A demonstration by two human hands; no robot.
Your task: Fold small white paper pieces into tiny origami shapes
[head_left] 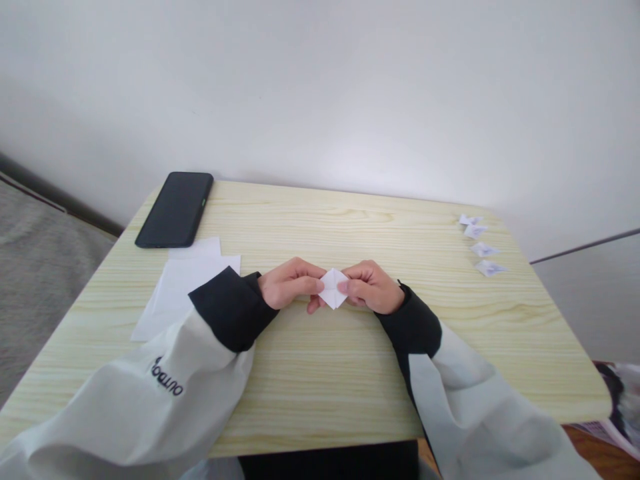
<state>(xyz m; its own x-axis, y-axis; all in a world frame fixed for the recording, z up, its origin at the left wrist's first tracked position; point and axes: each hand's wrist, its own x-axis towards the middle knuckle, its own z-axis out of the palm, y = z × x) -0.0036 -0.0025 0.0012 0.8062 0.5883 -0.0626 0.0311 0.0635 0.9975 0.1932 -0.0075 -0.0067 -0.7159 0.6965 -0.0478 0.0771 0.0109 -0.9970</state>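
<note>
A small white folded paper piece [333, 289], diamond-shaped with creases, sits between both hands just above the middle of the light wooden table [320, 373]. My left hand [290, 283] pinches its left corner with curled fingers. My right hand [373, 287] pinches its right corner, fingers closed. Both sleeves are white with black cuffs.
A black phone [175, 208] lies face up at the far left corner. White paper sheets [183, 283] lie beneath and beside my left forearm. Several small folded paper pieces [481, 248] line up near the far right edge. A white wall rises behind the table.
</note>
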